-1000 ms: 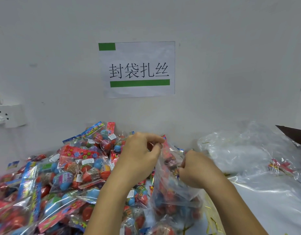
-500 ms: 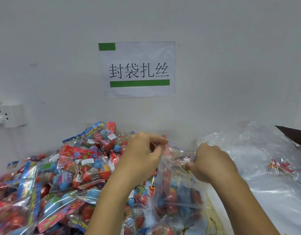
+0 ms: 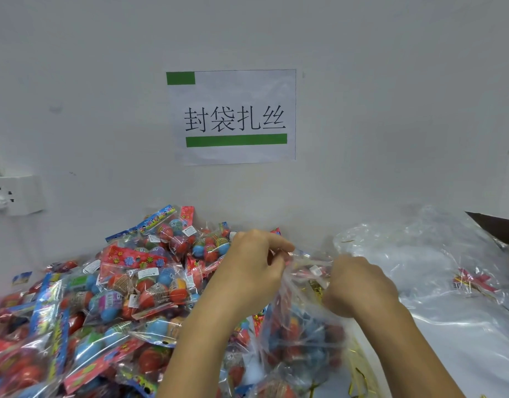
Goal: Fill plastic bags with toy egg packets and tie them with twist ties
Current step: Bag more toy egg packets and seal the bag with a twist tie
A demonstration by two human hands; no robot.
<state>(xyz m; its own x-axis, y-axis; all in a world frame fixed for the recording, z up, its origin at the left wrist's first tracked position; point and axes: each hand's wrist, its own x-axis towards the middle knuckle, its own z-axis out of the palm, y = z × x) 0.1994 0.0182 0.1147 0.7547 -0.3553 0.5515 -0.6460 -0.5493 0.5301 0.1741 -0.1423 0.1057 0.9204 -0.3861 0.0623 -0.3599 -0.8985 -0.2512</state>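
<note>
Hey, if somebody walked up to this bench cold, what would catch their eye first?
Probably the big heap of red and blue toy egg packets filling the left. Next, the white wall sign with green bars at centre. Below it, the left hand and right hand grip a clear filled plastic bag.

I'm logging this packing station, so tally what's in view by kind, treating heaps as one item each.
Hands: 2, left hand and right hand, both gripping the mouth of the filled bag
Filled bag: 1
Heap of toy egg packets: 1
Pile of empty clear bags: 1
Wall sign: 1
Wall socket: 1
Total: 7
</note>
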